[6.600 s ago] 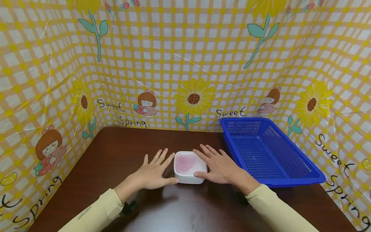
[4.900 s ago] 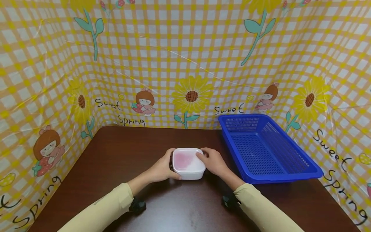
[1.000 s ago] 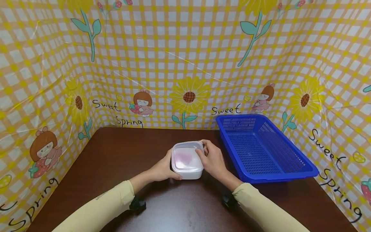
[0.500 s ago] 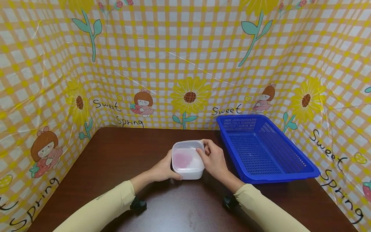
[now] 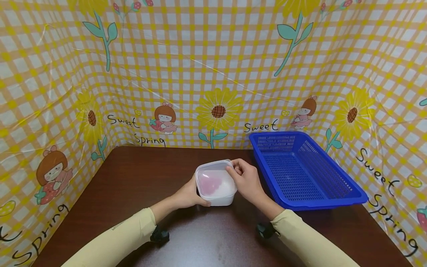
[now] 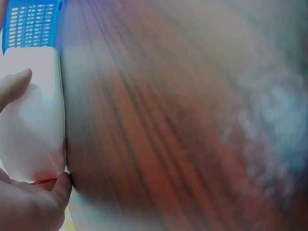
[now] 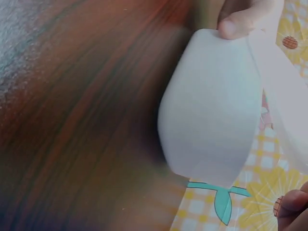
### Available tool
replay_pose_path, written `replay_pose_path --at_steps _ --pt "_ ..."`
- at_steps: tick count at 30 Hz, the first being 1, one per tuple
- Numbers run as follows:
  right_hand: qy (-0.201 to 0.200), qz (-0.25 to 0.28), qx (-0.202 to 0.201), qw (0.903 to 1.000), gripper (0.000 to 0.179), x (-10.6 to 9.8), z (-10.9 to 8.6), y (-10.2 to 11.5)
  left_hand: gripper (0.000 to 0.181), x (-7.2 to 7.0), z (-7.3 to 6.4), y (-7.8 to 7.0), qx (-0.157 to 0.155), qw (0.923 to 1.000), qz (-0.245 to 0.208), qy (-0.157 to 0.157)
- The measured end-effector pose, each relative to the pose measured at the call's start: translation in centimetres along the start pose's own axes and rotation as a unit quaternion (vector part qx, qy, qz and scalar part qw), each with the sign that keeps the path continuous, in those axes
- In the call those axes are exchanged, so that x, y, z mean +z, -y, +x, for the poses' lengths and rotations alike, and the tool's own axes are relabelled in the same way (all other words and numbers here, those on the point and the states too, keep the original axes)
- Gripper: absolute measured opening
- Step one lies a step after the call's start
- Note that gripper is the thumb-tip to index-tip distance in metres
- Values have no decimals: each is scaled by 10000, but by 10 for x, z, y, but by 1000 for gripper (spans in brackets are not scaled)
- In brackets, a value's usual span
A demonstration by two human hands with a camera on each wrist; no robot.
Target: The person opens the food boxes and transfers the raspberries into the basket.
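A rounded-square white food container (image 5: 221, 201) is on the dark table with its translucent lid (image 5: 215, 167) tilted up along the far right. A pink patch shows through the lid. My left hand (image 5: 185, 194) grips the container's left side, thumb at the front corner. My right hand (image 5: 247, 180) pinches the lid at its far right corner, fingers curled. In the right wrist view a gap shows between the container wall (image 7: 211, 106) and the raised lid (image 7: 288, 106). The left wrist view shows my left hand (image 6: 33, 207) at the container's end.
A blue perforated plastic basket (image 5: 300, 178) stands on the table (image 5: 150, 163) to the right, close to my right forearm. A yellow checked cloth with sunflowers (image 5: 218, 111) forms walls behind and on both sides.
Both hands have gone from lying spread beside the container to gripping it. Over the last second the right hand has raised the lid further at the far right side.
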State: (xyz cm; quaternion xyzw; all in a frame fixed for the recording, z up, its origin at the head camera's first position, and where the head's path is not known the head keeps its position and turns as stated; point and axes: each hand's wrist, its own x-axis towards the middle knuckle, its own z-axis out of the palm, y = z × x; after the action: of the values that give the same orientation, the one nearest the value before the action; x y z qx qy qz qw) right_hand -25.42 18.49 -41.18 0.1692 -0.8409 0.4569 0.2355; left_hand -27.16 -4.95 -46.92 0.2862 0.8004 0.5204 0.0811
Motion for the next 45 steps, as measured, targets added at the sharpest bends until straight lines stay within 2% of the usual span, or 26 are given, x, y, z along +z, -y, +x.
replay_pose_path --at_steps 5,10,14,17,21,27,33,45 --pt "221 190 260 9992 9 -5 2 5 120 2 2 -1 145 9998 -91 -37" --pt "471 149 277 9984 8 -9 4 9 119 3 1 -1 96 9999 -54 -111" --pt "723 36 177 9972 6 -13 7 12 113 3 0 -1 57 10000 -34 -69" --pt "895 3 2 9960 5 -17 11 15 106 3 0 -1 142 9998 -131 -11" --pt "1003 -11 -143 9949 7 -22 16 21 97 4 0 -1 162 9998 -92 -29" --pt "857 -68 -75 9963 7 -26 26 28 107 6 -1 0 -216 9991 325 -145" --pt "730 -41 -6 9973 10 -22 39 26 115 6 -2 -1 -500 9975 461 -196" --pt "411 -199 274 9986 12 -6 65 17 120 7 -1 2 -565 9979 292 -113"
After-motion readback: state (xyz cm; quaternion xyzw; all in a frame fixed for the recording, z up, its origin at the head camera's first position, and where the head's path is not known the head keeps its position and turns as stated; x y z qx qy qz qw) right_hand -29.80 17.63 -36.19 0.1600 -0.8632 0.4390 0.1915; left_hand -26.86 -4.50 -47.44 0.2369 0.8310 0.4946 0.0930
